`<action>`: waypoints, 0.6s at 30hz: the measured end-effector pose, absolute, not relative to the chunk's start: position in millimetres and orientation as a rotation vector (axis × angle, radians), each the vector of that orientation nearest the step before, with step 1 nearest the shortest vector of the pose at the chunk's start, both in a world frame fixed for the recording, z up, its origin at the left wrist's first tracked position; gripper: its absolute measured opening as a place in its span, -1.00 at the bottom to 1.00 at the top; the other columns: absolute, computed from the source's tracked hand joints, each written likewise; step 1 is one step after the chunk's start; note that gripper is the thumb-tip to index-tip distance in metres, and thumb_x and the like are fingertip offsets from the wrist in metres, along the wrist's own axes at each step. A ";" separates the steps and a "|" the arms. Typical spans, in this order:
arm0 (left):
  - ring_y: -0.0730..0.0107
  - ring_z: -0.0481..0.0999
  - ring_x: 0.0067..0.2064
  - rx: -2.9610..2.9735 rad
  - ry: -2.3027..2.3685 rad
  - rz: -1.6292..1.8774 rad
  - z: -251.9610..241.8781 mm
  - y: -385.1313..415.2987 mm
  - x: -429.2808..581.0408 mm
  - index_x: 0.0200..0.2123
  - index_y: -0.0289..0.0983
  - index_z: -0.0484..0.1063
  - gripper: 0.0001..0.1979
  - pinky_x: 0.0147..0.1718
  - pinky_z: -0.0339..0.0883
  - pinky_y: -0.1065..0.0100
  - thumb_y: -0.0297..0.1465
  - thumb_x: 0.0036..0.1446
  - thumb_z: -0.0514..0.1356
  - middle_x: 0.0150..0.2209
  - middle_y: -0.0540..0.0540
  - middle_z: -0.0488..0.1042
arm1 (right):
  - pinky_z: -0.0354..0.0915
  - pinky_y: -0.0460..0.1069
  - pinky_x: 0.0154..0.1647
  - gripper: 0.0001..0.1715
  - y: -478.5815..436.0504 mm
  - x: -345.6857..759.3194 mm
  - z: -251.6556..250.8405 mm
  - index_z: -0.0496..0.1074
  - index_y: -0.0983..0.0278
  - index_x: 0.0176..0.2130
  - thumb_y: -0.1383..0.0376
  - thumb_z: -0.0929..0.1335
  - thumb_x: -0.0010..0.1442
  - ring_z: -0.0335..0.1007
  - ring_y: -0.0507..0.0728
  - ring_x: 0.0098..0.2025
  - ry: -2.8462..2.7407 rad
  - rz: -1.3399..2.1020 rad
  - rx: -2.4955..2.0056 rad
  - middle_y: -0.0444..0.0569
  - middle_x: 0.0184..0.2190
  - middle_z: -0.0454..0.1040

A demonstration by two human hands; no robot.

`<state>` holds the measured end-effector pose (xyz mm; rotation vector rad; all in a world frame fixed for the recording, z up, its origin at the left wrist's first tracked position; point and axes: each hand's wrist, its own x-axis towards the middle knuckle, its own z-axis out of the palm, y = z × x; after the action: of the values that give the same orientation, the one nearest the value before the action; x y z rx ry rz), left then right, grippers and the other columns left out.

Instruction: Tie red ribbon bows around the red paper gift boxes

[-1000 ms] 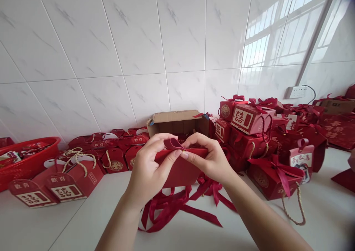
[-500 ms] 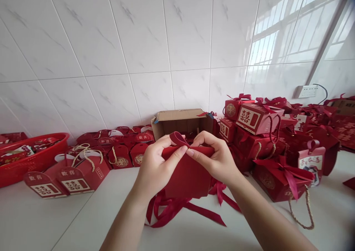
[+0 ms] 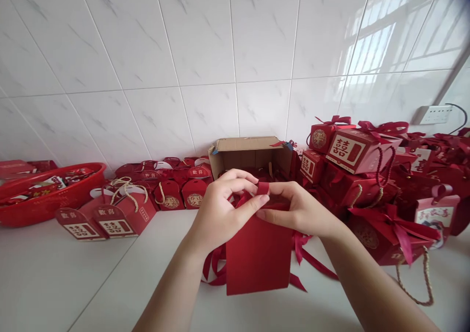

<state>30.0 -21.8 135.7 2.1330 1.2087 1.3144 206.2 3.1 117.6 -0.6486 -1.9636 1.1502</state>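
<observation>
A red gift box hangs upright below my hands, its plain side towards me. At its top edge, a dark red ribbon forms a small loop. My left hand pinches this ribbon between thumb and fingers. From the other side, my right hand closes on the ribbon at the box top, thumb in front and fingers behind. Fingers partly cover the knot area. Loose ribbons lie on the table behind the box.
An opened cardboard box stands against the tiled wall. Stacked red gift boxes crowd the right, one with a rope handle near my forearm. Left are a red basin of packets and double-happiness boxes on the white table.
The large ribbon loop has become a smaller one. The gift box hangs lower and shows more of its front. My view has shifted slightly left.
</observation>
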 end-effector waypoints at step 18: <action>0.42 0.47 -0.35 2.416 1.304 1.023 132.0 -21.3 31.9 -0.43 -0.18 0.58 -0.84 -0.42 0.36 0.38 -0.36 0.14 0.20 -0.18 -0.06 0.46 | 0.24 -0.04 -0.42 -0.81 1.2 202.7 105.9 0.36 0.27 -0.31 0.50 0.24 0.12 0.34 0.09 -0.35 -2.235 0.644 -0.932 -0.05 -0.37 0.41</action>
<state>31.9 -21.3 132.0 2.4162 1.3042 1.0235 202.7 1.2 105.9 -0.9322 -2.2354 0.6438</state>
